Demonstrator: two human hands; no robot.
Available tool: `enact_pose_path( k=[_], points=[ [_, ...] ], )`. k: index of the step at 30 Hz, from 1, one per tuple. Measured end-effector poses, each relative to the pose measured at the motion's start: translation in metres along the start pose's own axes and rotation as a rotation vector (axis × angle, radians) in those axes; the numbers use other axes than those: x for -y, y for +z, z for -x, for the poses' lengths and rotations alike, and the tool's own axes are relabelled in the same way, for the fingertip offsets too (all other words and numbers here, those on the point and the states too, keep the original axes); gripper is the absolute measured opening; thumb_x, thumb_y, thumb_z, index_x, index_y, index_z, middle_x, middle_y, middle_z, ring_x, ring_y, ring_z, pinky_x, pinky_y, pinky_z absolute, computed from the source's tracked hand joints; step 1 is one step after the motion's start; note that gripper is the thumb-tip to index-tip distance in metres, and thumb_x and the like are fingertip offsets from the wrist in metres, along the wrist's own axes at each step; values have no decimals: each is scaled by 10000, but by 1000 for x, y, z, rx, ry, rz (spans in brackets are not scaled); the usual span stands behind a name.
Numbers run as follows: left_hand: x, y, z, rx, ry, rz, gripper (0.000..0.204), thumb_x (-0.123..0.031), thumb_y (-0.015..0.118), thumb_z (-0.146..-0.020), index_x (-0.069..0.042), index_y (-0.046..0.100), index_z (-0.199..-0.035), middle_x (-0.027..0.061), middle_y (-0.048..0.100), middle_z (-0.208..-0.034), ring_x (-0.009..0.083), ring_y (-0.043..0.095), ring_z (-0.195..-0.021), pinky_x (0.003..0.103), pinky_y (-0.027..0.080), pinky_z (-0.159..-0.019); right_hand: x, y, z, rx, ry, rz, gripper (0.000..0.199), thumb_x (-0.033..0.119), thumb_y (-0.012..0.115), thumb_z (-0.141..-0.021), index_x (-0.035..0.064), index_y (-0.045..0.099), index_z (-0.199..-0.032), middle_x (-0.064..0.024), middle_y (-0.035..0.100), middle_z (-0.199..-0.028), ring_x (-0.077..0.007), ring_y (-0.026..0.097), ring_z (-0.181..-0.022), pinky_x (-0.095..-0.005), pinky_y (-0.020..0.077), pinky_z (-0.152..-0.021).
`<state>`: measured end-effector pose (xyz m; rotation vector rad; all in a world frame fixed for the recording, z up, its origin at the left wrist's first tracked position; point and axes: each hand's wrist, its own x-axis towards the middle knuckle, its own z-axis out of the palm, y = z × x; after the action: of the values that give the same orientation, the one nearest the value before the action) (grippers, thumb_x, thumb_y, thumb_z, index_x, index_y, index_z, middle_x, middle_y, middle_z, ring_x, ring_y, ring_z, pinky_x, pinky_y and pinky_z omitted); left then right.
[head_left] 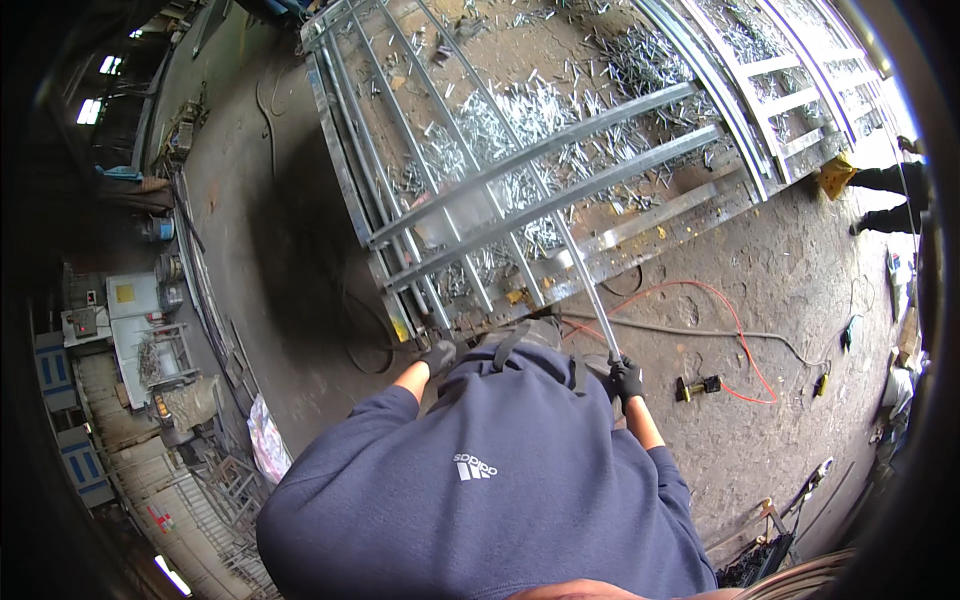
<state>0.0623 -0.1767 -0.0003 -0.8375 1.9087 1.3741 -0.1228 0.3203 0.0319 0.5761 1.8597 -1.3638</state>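
Bar (592, 295) clasped near one end by tightly curled right hand (627, 380), stretching away across frame (610, 128) and scattered pegs (525, 110) on bench (560, 45). Left hand (438, 358) just beside bench's near corner; openness and any hold impossible to tell.

Downward fisheye view, worn on the head
The torso (470, 525) is seen close below; the metal frame (540, 161) is viewed farther ahead.

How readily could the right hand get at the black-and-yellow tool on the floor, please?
Probably not immediately: the right hand looks closed around a metal bar; the tool lies on the floor to its right, with nothing visibly between.
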Motion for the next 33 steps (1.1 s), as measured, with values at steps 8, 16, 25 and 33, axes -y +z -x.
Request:
enact_pose_path(
  k=[8,16,25,33],
  points=[
    [-12,-24,2,14,-87,377,358,-234,570,-958,-176,477,-618,-19,474,-590,113,434,-515,284,304,-469,17,53,-74,34,-43,-230,129,207,617,-1013,84,656,-1001,56,494,-645,-64,441,-508,-262,334,-468],
    [-1,-31,-3,2,105,-24,344,-261,530,-931,-78,542,-640,-23,477,-593,108,463,-583,352,348,-559,45,54,-44,-128,-196,152,259,315,670,-972,67,661,-895,30,493,-620,-109,452,-559,-330,379,-516],
    [-8,-30,5,3,98,285,303,-189,540,-951,-180,485,-653,-73,425,-626,75,373,-533,277,270,-481,63,86,-121,20,-301,262,207,185,750,-854,62,667,-999,-29,677,-828,-148,613,-618,-320,474,-481],
    [4,-22,20,-84,37,100,259,-283,568,-947,-98,637,-780,60,632,-739,200,576,-631,348,438,-575,97,119,-216,297,-290,248,390,129,834,-631,89,730,-1004,-23,729,-941,-169,683,-809,-322,568,-703]
  ],
)
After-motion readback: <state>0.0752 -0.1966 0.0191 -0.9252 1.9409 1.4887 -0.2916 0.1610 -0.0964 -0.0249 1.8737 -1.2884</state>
